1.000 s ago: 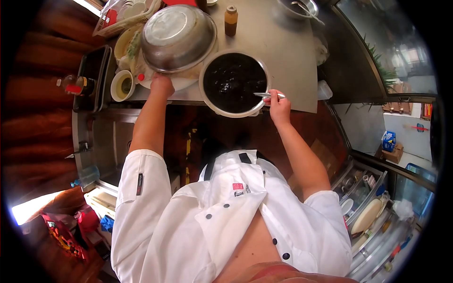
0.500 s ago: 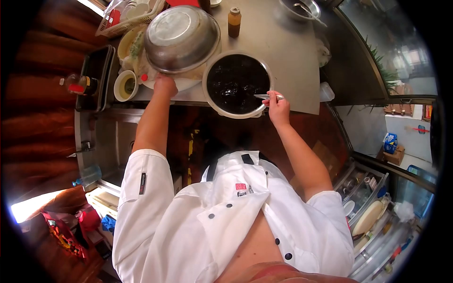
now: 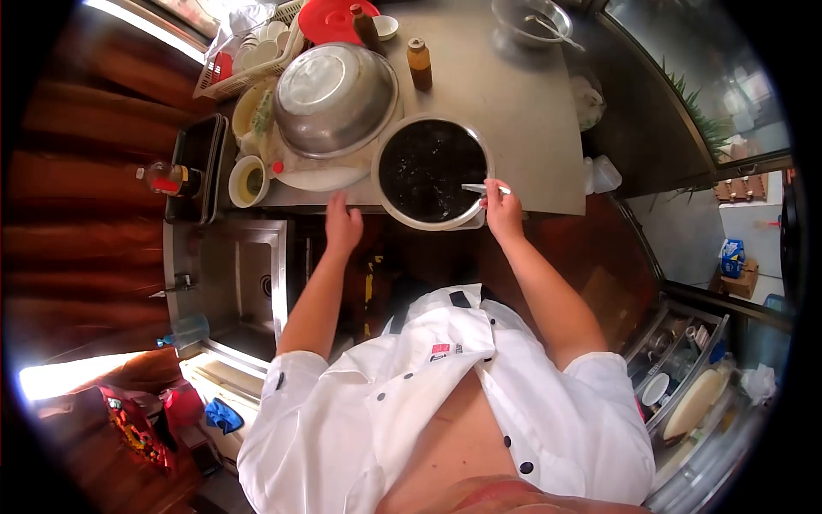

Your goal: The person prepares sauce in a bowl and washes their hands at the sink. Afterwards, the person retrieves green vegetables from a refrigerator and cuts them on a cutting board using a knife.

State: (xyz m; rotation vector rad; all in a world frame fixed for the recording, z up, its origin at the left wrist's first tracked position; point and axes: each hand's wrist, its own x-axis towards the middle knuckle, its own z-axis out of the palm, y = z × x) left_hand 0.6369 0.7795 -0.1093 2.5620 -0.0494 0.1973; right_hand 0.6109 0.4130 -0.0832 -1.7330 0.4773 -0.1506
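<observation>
Right hand [image 3: 505, 214] at the bowl [image 3: 394, 216], fingers pinching a metal handle [image 3: 471, 188] over the near-right rim, its far end lost in the dark liquid [image 3: 424, 163]! The bowl sits right at the table's [image 3: 522, 146] front edge, so I'd call for short, level strokes, low and gentle, no leaning on that rim. Over to the left hand [image 3: 343, 226]: nothing gripped, fingers loosely extended, just off the edge beside the white plate [image 3: 330, 177] and the upturned metal bowl [image 3: 334, 98]. A spare hand steadying the bowl's left side would likely help here; a sharp flick could splash.
</observation>
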